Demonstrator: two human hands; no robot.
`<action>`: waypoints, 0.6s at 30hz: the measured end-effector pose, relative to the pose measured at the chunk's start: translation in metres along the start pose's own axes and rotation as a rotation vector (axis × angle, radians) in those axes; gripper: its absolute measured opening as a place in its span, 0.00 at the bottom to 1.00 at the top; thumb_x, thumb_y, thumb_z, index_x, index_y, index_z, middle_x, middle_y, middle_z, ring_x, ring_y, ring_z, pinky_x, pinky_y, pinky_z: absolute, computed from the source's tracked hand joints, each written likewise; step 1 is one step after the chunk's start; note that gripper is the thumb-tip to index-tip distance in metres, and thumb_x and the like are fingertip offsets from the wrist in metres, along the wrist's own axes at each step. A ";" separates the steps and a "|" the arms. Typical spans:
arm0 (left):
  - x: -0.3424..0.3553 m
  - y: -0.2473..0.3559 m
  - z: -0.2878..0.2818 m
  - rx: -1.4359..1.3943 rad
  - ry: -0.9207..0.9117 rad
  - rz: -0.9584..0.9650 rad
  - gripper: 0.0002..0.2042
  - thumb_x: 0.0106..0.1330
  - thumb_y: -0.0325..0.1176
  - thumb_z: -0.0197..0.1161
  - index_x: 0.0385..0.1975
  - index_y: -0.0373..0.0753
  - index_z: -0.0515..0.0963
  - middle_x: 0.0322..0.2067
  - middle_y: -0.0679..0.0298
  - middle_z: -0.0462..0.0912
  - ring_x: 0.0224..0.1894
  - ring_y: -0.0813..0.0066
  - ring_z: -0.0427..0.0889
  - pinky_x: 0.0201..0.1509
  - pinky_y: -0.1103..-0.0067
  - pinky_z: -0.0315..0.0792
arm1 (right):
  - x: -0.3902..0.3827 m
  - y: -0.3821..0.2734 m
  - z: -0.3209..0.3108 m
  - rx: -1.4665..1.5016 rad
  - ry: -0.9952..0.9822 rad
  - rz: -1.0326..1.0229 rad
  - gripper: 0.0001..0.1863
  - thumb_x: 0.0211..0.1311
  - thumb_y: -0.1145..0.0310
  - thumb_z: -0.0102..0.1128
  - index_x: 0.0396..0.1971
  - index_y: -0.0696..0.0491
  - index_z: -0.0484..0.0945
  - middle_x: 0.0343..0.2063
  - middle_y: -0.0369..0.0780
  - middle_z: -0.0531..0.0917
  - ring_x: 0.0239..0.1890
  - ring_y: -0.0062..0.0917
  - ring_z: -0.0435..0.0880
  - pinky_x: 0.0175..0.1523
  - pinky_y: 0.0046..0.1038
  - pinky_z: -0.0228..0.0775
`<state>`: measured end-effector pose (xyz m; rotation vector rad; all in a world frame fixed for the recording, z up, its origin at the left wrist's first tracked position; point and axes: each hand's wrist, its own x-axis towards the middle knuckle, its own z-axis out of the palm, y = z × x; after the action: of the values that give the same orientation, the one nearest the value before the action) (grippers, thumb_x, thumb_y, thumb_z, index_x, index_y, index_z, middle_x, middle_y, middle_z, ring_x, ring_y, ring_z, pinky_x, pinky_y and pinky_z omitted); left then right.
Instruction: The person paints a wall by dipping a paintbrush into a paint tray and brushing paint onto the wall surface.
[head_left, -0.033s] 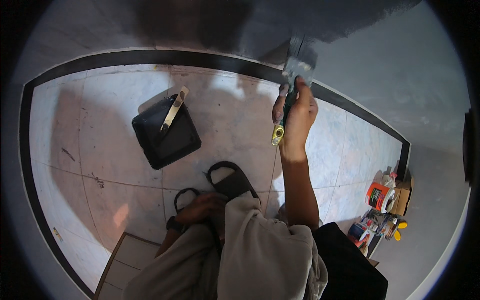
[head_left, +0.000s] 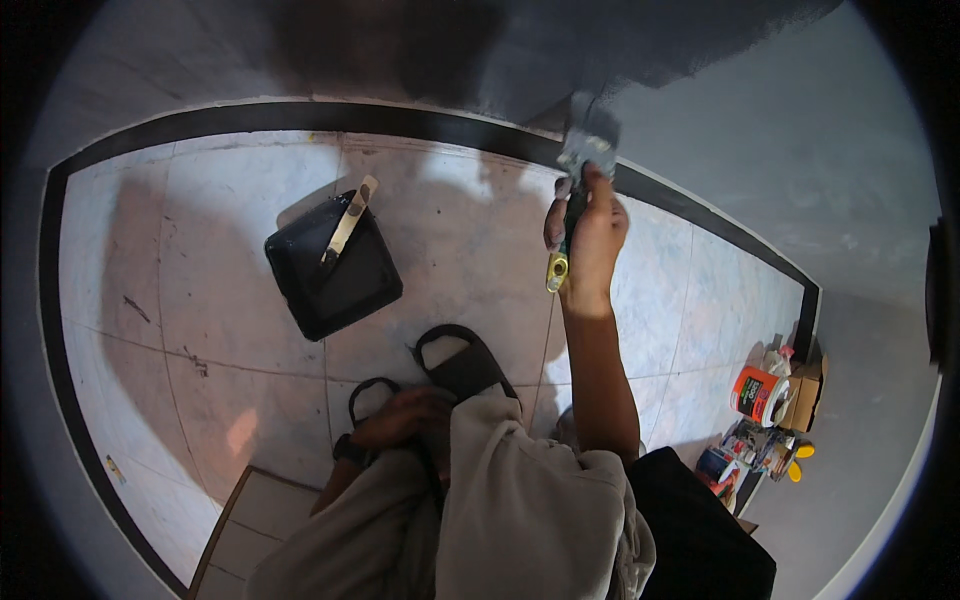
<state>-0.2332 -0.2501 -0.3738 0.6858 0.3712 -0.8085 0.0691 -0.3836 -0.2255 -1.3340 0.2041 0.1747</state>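
Observation:
My right hand (head_left: 595,235) is closed around a paintbrush (head_left: 588,140). The brush has a dark green handle with a yellow end, and grey paint smears its metal band. Its blurred bristles point away from me at the lower part of the grey wall (head_left: 720,130), just past the black skirting. A darker paint patch (head_left: 650,40) spreads above and left of the bristles. My left hand (head_left: 405,415) rests in shadow by my lower leg, above a sandal; its fingers are hard to make out. Left of the brush, a black paint tray (head_left: 365,285) sits on the floor.
A paint-stained flat stick (head_left: 350,220) lies across the tray. Black skirting (head_left: 430,122) runs along the floor's edge. At the right stand an orange-and-white paint bucket (head_left: 757,395), a cardboard box (head_left: 803,395) and smaller containers (head_left: 720,465). Dark sandals (head_left: 465,365) are on my feet.
The paintbrush and my right hand have shifted slightly toward me and a little left along the wall. My left hand and the tray have stayed put.

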 end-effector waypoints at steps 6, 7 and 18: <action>0.004 -0.004 0.000 -0.027 -0.022 -0.014 0.18 0.74 0.30 0.53 0.62 0.35 0.69 0.53 0.60 0.80 0.57 0.69 0.79 0.62 0.74 0.72 | 0.029 0.011 -0.014 -0.030 0.076 0.174 0.18 0.71 0.60 0.51 0.24 0.57 0.73 0.09 0.38 0.70 0.07 0.22 0.65 0.14 0.24 0.55; 0.002 -0.004 -0.002 -0.030 -0.022 -0.005 0.18 0.74 0.30 0.53 0.62 0.36 0.69 0.53 0.60 0.80 0.57 0.69 0.79 0.62 0.74 0.72 | 0.031 -0.007 -0.008 -0.046 0.019 0.077 0.18 0.72 0.60 0.51 0.25 0.56 0.73 0.09 0.38 0.70 0.07 0.21 0.65 0.13 0.24 0.55; 0.001 0.010 0.005 0.282 0.027 0.051 0.18 0.73 0.27 0.52 0.61 0.34 0.71 0.54 0.60 0.80 0.57 0.70 0.78 0.64 0.73 0.70 | 0.016 0.009 -0.032 -0.037 0.056 0.209 0.18 0.70 0.58 0.54 0.24 0.56 0.73 0.07 0.34 0.67 0.06 0.20 0.65 0.12 0.24 0.53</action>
<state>-0.2247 -0.2487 -0.3664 0.9665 0.2646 -0.8119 0.0807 -0.4124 -0.2450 -1.3548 0.3901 0.3189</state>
